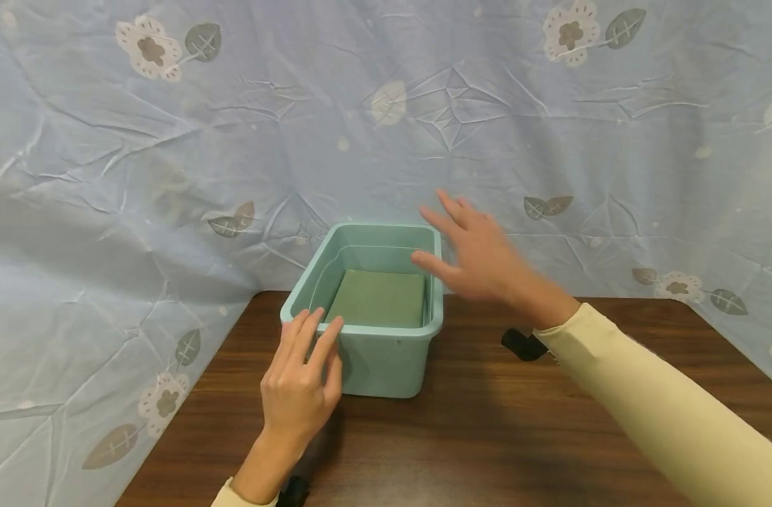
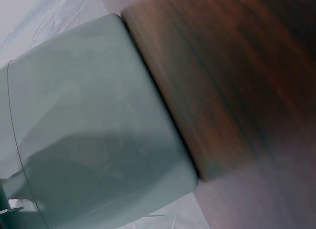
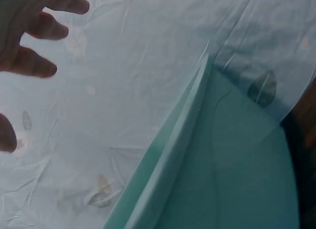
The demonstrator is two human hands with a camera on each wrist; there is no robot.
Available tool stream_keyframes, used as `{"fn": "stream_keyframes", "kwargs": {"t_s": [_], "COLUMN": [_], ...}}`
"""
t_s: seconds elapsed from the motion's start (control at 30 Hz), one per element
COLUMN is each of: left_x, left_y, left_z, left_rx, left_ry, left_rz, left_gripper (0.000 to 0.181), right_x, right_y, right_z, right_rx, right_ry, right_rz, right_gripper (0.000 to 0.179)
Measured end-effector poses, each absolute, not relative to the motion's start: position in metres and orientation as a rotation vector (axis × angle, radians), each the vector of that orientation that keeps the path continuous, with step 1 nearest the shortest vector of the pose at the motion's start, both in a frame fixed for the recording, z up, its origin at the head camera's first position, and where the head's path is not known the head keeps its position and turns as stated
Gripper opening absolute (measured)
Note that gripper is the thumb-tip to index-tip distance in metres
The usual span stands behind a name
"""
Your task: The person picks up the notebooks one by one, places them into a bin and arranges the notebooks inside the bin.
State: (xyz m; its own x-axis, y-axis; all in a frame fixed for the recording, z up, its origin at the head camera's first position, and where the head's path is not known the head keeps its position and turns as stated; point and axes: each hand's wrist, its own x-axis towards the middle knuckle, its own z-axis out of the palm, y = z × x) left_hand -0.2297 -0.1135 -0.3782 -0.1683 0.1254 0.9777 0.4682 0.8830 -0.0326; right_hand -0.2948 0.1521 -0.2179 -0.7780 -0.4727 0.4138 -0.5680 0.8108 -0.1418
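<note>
A pale teal plastic bin (image 1: 379, 362) stands upright on the brown wooden table. Inside it lies a flat green rectangular thing (image 1: 379, 299), its kind not shown. My left hand (image 1: 303, 384) is at the bin's near left corner, fingertips right at the rim with the fingers nearly straight. Over the bin's right side, my right hand (image 1: 474, 250) is raised, fingers spread and holding nothing; it is blurred. In the right wrist view its fingers (image 3: 37, 63) show above and apart from the bin's rim (image 3: 170, 150). The left wrist view shows the bin's outer wall (image 2: 94, 120).
The wooden table (image 1: 519, 436) extends in front of the bin and to its right. A pale blue curtain (image 1: 297, 127) with flowers and leaves hangs close behind the bin and along the left. Black wrist straps (image 1: 523, 344) show at the sleeves.
</note>
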Motion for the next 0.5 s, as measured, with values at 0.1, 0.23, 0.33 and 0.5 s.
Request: {"fn": "stream_keyframes", "kwargs": {"t_s": [0.1,0.23,0.33,0.5], "left_x": [-0.229,-0.228,-0.227,-0.226], "left_y": [-0.115,-0.117,-0.119,-0.122], "left_z": [-0.379,-0.379,-0.378,-0.376], "left_rx": [-0.458,-0.467,-0.464,-0.45], "left_ry": [-1.735,-1.734,-1.739,-1.769], "left_rz": [-0.321,-0.324,-0.315,-0.295], "left_gripper": [0.035,0.034,0.033,0.034], "right_x": [-0.294,-0.291,-0.288,-0.281], "right_y": [0.159,0.168,0.178,0.205], "right_z": [-0.221,-0.225,-0.228,-0.235], "right_rx": [0.799,0.801,0.798,0.759], "right_ry": [-2.668,-2.7,-2.719,-2.753], "right_rz": [0.309,0.308,0.305,0.291], "right_gripper": [0.075,0.073,0.072,0.071]}}
